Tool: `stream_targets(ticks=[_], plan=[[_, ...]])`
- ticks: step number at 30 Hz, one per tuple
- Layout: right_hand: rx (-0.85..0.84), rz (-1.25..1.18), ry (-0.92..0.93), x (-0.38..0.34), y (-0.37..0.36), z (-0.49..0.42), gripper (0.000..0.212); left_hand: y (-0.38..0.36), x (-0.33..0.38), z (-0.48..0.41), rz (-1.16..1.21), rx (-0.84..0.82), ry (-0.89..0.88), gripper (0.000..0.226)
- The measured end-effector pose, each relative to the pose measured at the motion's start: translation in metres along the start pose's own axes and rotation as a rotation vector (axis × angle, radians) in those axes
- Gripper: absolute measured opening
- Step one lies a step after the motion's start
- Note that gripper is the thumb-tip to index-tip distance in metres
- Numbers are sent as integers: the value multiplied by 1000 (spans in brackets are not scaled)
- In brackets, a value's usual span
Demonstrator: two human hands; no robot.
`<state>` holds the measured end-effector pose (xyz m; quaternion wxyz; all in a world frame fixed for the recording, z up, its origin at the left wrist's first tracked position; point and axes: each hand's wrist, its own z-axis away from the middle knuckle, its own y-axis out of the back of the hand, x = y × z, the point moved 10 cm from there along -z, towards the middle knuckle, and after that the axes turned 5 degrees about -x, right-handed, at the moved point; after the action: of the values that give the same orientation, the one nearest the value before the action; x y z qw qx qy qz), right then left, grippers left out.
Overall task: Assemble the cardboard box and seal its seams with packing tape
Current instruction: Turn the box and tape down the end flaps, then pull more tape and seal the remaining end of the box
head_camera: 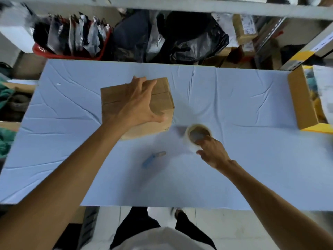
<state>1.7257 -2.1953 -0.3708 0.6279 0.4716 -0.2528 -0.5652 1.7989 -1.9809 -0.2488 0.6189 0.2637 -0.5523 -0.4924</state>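
Box [158,98] under left hand [137,103]; right hand [212,152] grips tape roll [197,134].

i'm standing in what looks like a stockroom or packing area. my work table [234,177] is covered with a creased pale blue sheet. behind it, metal shelving [180,5] holds bagged garments: a red basket [70,55] crammed with plastic-wrapped clothes, black bags [194,38] and labelled parcels [245,29]. an open carton [302,98] sits at my right.
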Motion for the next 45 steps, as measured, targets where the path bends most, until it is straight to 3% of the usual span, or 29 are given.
stream_targets(ticks=[4, 7, 11, 15, 35, 45], plan=[[222, -169, -52, 3, 75, 10, 25, 31, 37, 5, 82, 171, -168, 75], [365, -212, -9, -5, 135, 18, 24, 39, 63, 0, 239, 166, -234, 56], [491, -208, 53, -24, 191, 30, 27, 25, 85, -12, 510, 8, -196, 62], [527, -154, 78, -39, 210, 32, 25, 18, 97, -15, 642, -41, -174, 64], [507, -249, 54, -57, 200, 37, 16, 17, 109, 33, 487, 197, -216, 63], [543, -419, 134, -60, 204, 35, 13, -3, 124, 54, 364, 142, -224, 83]])
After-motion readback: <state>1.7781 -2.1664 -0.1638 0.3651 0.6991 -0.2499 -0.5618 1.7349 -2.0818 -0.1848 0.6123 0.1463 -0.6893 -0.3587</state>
